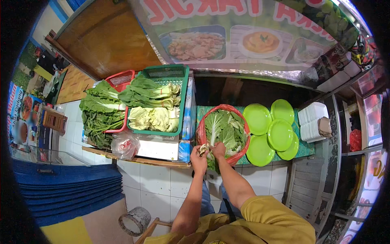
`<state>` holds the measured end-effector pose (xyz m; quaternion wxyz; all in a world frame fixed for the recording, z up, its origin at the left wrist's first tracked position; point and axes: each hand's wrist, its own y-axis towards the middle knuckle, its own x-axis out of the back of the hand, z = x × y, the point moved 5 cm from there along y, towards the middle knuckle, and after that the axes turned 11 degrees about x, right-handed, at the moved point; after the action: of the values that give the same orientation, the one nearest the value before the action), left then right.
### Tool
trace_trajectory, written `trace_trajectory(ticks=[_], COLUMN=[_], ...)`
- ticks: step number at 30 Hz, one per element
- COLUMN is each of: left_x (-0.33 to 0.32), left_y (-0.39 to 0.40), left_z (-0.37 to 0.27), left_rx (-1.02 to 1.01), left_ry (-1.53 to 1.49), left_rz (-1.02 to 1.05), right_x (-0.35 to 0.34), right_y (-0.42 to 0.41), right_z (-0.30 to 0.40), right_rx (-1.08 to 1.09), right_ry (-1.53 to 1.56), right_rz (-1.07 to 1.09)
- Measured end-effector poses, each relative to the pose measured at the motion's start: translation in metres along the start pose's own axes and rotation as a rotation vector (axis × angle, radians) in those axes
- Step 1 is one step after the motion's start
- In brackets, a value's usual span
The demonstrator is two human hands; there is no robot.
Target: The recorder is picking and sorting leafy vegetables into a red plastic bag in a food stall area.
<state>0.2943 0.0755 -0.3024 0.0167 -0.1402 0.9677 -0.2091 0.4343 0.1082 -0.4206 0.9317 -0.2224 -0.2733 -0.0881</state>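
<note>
My left hand [198, 158] pinches pale stem ends of leafy greens at the near left rim of a round basin lined with a red plastic bag [247, 143]. Beside it, my right hand [218, 150] grips the same bunch of leafy greens [213, 164], whose leaves hang down over the near edge. Inside the basin lie large mustard green leaves [227, 129] with broad white ribs. My fingers partly hide what they hold.
Left stand a green plastic basket [184, 100] of bok choy and pale cabbage, and a red basket [129, 76] of greens. A clear bag with red rubber bands [125, 145] lies before them. Lime-green plates [259, 149] and white foam boxes [309, 131] are right. A bucket [135, 221] is on the floor.
</note>
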Motion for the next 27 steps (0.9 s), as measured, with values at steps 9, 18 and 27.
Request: trace_trajectory(ticks=[9, 18, 27], left_x=[-0.010, -0.014, -0.041], left_y=[-0.017, -0.036, -0.045], left_z=[-0.025, -0.058, -0.072], left_rx=[-0.050, -0.158, -0.199], left_ry=[-0.032, -0.011, -0.021], left_rz=[0.033, -0.003, -0.024], right_x=[0.049, 0.120, 0.136], right_y=[-0.016, -0.031, -0.005], right_z=[0.021, 0.069, 0.078], right_rx=[0.099, 0.157, 0.423], right_ry=[0.323, 0.402, 0.518], right_rz=[-0.109, 0.007, 0.226])
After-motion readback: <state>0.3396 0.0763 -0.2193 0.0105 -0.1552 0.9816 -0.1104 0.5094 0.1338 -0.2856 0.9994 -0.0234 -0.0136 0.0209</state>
